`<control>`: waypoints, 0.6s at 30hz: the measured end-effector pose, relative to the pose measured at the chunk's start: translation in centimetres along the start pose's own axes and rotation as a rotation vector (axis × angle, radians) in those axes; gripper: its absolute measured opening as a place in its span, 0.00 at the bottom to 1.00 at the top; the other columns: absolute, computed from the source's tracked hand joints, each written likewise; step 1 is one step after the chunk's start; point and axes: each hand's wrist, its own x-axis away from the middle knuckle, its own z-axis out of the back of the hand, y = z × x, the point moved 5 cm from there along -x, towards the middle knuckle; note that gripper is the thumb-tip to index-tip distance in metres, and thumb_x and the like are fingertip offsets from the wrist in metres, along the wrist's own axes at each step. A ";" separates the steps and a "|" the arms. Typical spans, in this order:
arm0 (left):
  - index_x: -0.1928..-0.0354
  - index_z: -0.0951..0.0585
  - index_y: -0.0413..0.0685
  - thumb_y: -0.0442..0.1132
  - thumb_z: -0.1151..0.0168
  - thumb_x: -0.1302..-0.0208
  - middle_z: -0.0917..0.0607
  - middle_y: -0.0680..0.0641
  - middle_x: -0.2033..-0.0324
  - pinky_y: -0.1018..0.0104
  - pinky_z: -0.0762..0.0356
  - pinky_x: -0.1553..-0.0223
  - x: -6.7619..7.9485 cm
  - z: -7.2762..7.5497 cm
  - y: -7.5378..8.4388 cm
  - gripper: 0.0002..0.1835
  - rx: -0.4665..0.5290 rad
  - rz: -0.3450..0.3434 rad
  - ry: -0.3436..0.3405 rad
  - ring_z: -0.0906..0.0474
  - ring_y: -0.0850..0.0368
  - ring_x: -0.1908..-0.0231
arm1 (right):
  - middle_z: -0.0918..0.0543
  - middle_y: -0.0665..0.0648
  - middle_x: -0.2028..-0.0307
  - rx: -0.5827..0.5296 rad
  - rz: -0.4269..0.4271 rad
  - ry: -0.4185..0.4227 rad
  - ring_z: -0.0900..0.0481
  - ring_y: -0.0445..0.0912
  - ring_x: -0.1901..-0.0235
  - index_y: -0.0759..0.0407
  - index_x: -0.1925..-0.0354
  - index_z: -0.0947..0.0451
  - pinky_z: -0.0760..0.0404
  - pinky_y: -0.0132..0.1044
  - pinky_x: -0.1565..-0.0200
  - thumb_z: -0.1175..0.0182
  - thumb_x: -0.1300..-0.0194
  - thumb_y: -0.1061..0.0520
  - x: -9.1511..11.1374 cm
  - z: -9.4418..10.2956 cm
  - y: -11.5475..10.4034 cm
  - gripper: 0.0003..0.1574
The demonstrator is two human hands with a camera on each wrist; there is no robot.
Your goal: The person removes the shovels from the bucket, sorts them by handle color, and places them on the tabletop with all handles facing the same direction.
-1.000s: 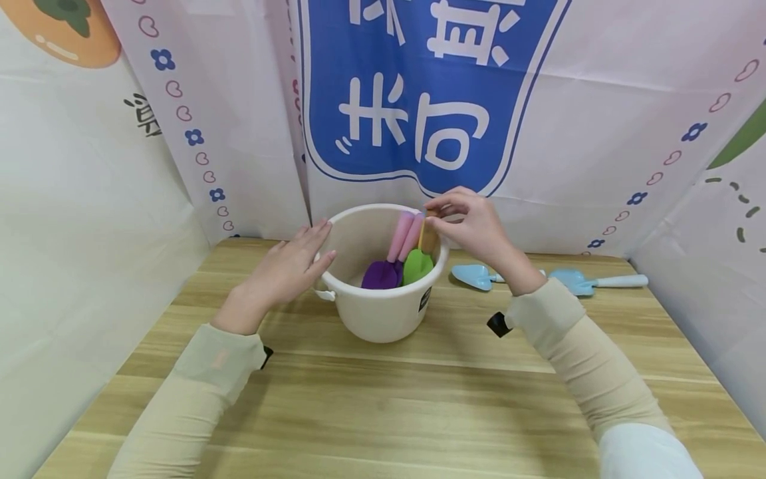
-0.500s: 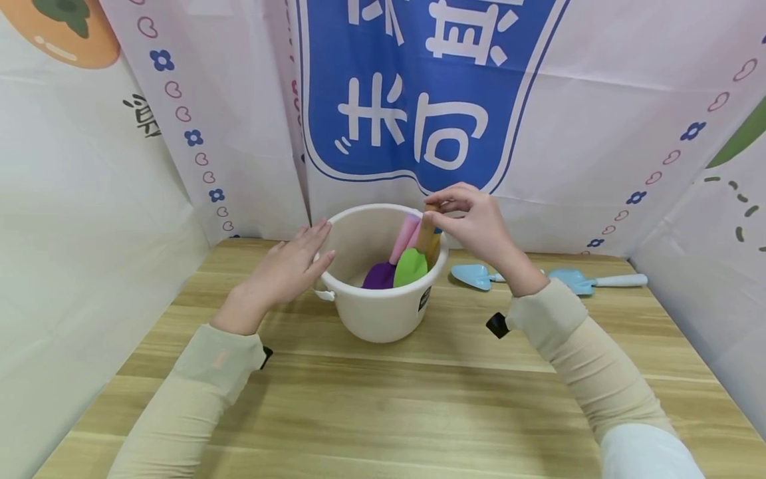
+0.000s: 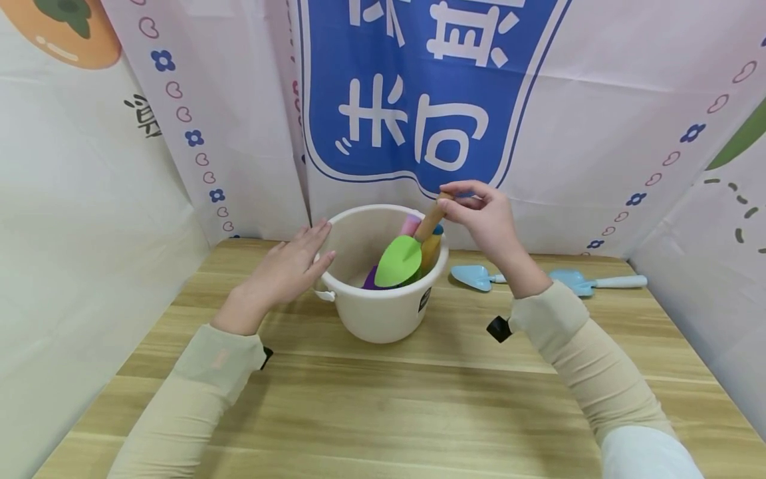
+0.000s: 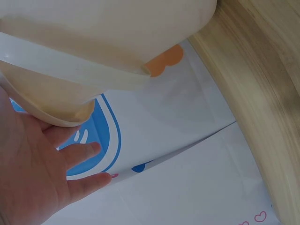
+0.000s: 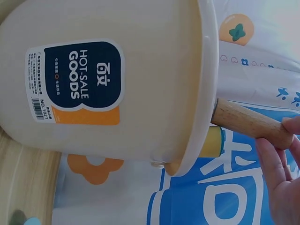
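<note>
A white bucket [image 3: 383, 319] stands on the wooden table with several small hand trowels inside. My right hand [image 3: 483, 216] pinches the end of the wooden handle of a green trowel [image 3: 398, 261], whose blade tilts down to the left within the bucket mouth. In the right wrist view, that wooden handle [image 5: 253, 123] sticks out past the rim. My left hand [image 3: 286, 269] rests with extended fingers on the bucket's left rim. Behind the green blade are a purple blade [image 3: 371, 279], a pink handle [image 3: 410, 225] and a yellow handle [image 3: 431, 249], partly hidden.
Right of the bucket lie two light blue trowels [image 3: 473, 277] with white handles, one partly behind my right wrist. A printed cloth [image 3: 251, 120] hangs close behind the bucket and along both sides of the wooden table [image 3: 383, 406].
My right hand has drawn the green trowel upward and to the right. Its blade has tilted and now covers more of the purple and pink trowels. The left hand has stayed on the rim.
</note>
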 end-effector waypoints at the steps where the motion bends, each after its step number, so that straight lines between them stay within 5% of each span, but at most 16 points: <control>1: 0.18 0.53 0.44 0.59 0.66 0.18 0.54 0.44 0.19 0.34 0.52 0.26 0.0 0.0 0.0 0.38 -0.001 0.001 -0.001 0.58 0.38 0.21 | 0.16 0.56 0.54 -0.019 -0.008 0.018 0.12 0.42 0.57 0.71 0.47 0.18 0.13 0.35 0.54 0.33 0.30 0.61 0.0 0.1 0.0 0.17; 11: 0.18 0.53 0.44 0.57 0.64 0.17 0.54 0.44 0.19 0.33 0.52 0.27 0.0 0.1 0.1 0.37 -0.001 -0.005 0.003 0.57 0.37 0.22 | 0.22 0.60 0.55 -0.379 -0.054 0.203 0.17 0.48 0.55 0.57 0.59 0.13 0.14 0.37 0.53 0.35 0.30 0.66 0.1 2.0 0.4 0.07; 18: 0.18 0.53 0.44 0.58 0.65 0.18 0.55 0.45 0.19 0.33 0.52 0.27 0.0 0.0 0.0 0.38 -0.004 0.000 0.000 0.57 0.38 0.22 | 0.24 0.60 0.54 -0.512 -0.073 0.290 0.19 0.49 0.52 0.58 0.61 0.13 0.15 0.39 0.51 0.37 0.30 0.68 0.4 3.4 0.5 0.08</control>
